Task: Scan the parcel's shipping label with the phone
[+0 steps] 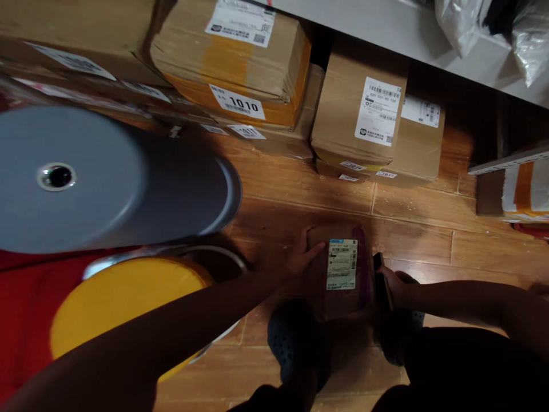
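Head view, looking down at a wooden floor (412, 229). A small brown parcel (343, 274) with a white label (342, 264) lies on the floor just ahead of the person's feet, which are in dark perforated clogs (295, 343). Left hand (306, 260) rests on the parcel's left edge, fingers laid flat across its top near the label, pressing rather than closed around it. Right hand (397, 286) sits at the parcel's right side and grips a dark flat device (383, 283) (phone or scanner, cannot tell which), fingers curled around it; the device's edge is just beside the parcel. Left of the arms: a grey disc (107, 177) with a centre hole, and below it a yellow round lid (124, 297) inside a metal rim, next to a red surface (21, 309). Along the wall, stacked cartons (240, 63) bearing labels, one reading "1010" (237, 103); another carton (360, 114) stands further right. A grey shelf (407, 28) runs above them, with plastic bags (532, 40) on it.
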A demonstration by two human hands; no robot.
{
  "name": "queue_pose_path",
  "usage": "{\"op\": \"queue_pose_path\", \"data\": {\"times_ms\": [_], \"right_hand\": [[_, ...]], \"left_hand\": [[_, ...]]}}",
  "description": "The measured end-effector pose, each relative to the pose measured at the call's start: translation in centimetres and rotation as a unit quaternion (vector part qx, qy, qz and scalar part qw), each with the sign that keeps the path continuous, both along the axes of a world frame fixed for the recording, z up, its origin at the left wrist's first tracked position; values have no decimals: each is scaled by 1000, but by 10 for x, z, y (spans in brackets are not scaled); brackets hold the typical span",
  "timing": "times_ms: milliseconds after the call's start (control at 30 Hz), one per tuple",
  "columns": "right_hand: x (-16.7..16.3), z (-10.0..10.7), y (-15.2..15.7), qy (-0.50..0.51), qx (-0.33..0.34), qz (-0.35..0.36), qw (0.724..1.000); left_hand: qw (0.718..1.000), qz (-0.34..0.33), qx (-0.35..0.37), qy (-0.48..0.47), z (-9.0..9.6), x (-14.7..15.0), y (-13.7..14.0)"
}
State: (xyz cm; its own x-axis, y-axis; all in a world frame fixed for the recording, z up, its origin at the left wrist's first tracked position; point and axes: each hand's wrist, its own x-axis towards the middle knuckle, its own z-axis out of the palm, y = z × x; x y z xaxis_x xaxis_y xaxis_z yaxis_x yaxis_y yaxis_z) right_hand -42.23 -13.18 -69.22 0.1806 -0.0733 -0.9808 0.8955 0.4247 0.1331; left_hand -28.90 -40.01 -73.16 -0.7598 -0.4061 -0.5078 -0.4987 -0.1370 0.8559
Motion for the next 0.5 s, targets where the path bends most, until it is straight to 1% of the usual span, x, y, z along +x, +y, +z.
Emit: {"op": "queue_pose_path", "data": {"times_ms": [100, 167, 300, 400, 500], "right_hand": [[1, 0, -3, -8, 4, -18, 1000], [2, 2, -6, -10, -2, -32, 999], [6, 6, -13, -12, -23, -53, 998], [9, 7, -15, -25, -34, -53, 998], [10, 10, -17, -48, -52, -37, 997]], "left_hand": [[997, 25, 74, -15, 1, -4, -6], [994, 27, 106, -19, 4, -7, -13], [987, 38, 153, -11, 13, -14, -22], [981, 68, 180, -13, 18, -15, -22], [974, 106, 200, -25, 18, -17, -17]]}}
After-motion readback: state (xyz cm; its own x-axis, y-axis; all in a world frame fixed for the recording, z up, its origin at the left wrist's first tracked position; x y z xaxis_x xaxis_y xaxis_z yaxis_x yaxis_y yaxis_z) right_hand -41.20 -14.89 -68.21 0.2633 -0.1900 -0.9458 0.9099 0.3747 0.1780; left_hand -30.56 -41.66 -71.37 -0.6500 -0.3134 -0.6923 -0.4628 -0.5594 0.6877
